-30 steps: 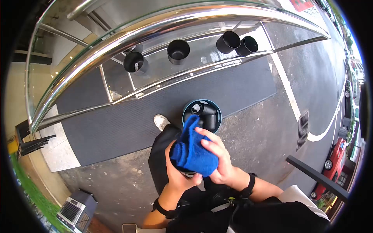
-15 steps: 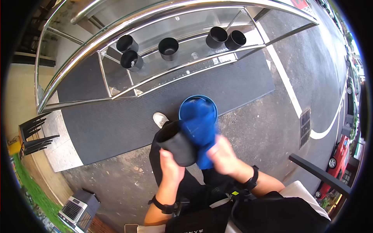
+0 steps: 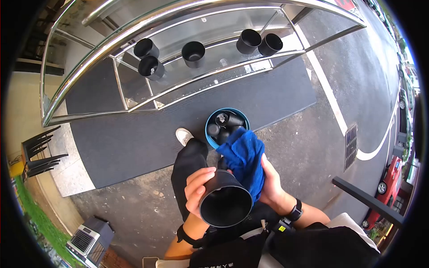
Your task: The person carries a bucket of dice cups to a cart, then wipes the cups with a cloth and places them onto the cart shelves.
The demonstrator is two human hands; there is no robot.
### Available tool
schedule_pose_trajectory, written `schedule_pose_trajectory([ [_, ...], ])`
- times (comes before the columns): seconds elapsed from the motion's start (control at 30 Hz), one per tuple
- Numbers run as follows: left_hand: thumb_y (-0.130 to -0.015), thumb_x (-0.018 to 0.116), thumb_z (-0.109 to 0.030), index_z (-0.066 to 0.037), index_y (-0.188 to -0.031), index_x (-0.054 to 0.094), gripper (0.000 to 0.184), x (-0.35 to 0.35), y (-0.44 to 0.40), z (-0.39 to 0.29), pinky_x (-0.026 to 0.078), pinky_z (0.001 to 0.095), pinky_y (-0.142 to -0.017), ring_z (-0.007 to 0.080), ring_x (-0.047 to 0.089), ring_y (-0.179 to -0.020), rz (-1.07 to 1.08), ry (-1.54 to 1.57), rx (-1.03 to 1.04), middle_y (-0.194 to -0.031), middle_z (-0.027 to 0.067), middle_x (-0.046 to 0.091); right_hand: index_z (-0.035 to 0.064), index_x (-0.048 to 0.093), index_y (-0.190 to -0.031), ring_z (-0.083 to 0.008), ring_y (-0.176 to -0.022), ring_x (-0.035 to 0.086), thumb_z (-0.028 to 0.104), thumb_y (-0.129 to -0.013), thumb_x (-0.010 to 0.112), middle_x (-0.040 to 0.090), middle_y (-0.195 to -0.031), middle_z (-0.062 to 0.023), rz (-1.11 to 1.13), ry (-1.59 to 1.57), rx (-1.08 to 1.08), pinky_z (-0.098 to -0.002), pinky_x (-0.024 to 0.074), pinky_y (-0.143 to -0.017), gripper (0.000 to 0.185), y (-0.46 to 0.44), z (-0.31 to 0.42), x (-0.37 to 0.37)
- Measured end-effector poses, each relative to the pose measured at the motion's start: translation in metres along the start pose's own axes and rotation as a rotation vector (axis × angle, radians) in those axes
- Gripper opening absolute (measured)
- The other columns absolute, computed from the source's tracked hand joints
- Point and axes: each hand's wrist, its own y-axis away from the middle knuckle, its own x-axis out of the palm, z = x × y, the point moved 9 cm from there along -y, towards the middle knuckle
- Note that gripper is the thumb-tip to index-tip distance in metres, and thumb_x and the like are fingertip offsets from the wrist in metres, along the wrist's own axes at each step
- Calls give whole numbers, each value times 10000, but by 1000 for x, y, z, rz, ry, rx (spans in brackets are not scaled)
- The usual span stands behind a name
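A black cylindrical pot [image 3: 225, 203] is tilted with its open mouth toward me, and the fingers of my left hand [image 3: 198, 191] wrap round its side. Against its right side, my right hand [image 3: 271, 183] grips a blue cloth [image 3: 245, 156], which bunches up above the pot. Just beyond the cloth stands a blue bucket [image 3: 208, 136] on the ground, with several black pots [image 3: 234, 119] lying in it. The cloth hides part of the bucket's near rim.
A glass shelf with a shiny metal frame [image 3: 196, 85] spans the far side, bearing several black pots [image 3: 193, 53]. Below it lies a dark mat [image 3: 129, 143]. A drain grate [image 3: 351, 147] is at right, near a dark bar [image 3: 366, 200]. An air cooler [image 3: 89, 241] stands at lower left.
The pot has turned so its mouth faces me, and it is lower. The cloth has moved right and down from over the bucket, uncovering the pots inside.
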Motion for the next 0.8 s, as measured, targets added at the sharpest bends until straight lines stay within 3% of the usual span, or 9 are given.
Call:
schedule_pose_trajectory([
  [0.1, -908, 692, -139, -92, -1359, 360, 562, 0, 8, 2, 555, 434, -846, 384, 645, -995, 8, 12, 45, -1190, 227, 576, 53, 378, -1490, -328, -1258, 555, 564, -1027, 357, 523, -1409, -211, -80, 53, -5, -449, 417, -1110, 690, -3, 1, 8],
  [0.13, -918, 678, -147, -95, -1354, 361, 541, 1, 12, 5, 553, 434, -847, 385, 645, -997, 4, 23, 30, -1188, 227, 575, 38, 368, -1493, -297, -1267, 545, 523, -1033, 394, 519, -1418, -189, -51, 11, 59, -434, 408, -1114, 669, -1, -9, 9],
  [0.2, -940, 650, -162, -101, -1343, 363, 498, 8, 20, 10, 550, 435, -850, 385, 644, -1001, -5, 48, 1, -1185, 228, 575, 24, 369, -1491, -264, -1264, 543, 459, -1042, 431, 520, -1421, -165, -66, 344, -45, -413, 410, -1108, 628, 4, -11, 25],
  [0.23, -952, 630, -181, -114, -1334, 357, 474, 4, 30, 17, 545, 442, -851, 390, 646, -998, -103, 38, -37, -1187, 229, 577, 10, 376, -1483, -228, -1257, 542, 377, -1056, 445, 528, -1413, -143, -36, 285, -29, -377, 414, -1095, 567, 3, -13, 30],
  [0.37, -957, 615, -208, -127, -1333, 348, 469, 0, 34, 20, 503, 527, -911, 373, 649, -1029, 26, -77, 85, -1212, 212, 579, -1, 469, -1416, -119, -1155, 541, 337, -1076, 437, 590, -1300, -69, -34, 413, -84, -288, 417, -1029, 481, 1, -18, 19],
  [0.5, -948, 627, -211, -125, -1359, 345, 506, 10, 37, 23, 478, 552, -965, 358, 647, -1069, 104, 54, 117, -1241, 204, 574, -25, 527, -1344, -106, -1083, 579, 337, -1074, 445, 634, -1216, -71, -114, 493, 3, -272, 462, -967, 459, 1, -14, 8],
  [0.57, -939, 648, -224, -112, -1385, 333, 558, 13, 36, 28, 474, 548, -987, 360, 644, -1075, 84, 100, 18, -1249, 205, 568, -34, 557, -1301, -108, -1043, 605, 343, -1069, 454, 659, -1167, -75, -181, 583, 106, -266, 486, -929, 455, 3, -11, 2],
  [0.67, -906, 708, -296, -86, -1406, 346, 652, 14, 30, 33, 383, 555, -1093, 359, 660, -1087, 105, 105, -96, -1234, 211, 607, 13, 601, -1235, -124, -971, 652, 391, -1051, 475, 685, -1132, -93, -201, 432, 231, -277, 532, -846, 439, -4, -25, -13],
  [0.8, -918, 692, -277, -101, -1375, 384, 578, 12, 46, 46, 276, 564, -1153, 345, 676, -1095, 127, 23, -138, -1205, 204, 648, -2, 573, -1269, -186, -1025, 654, 431, -1049, 451, 668, -1180, -134, -203, 49, 200, -333, 524, -914, 500, -8, -31, 7],
])
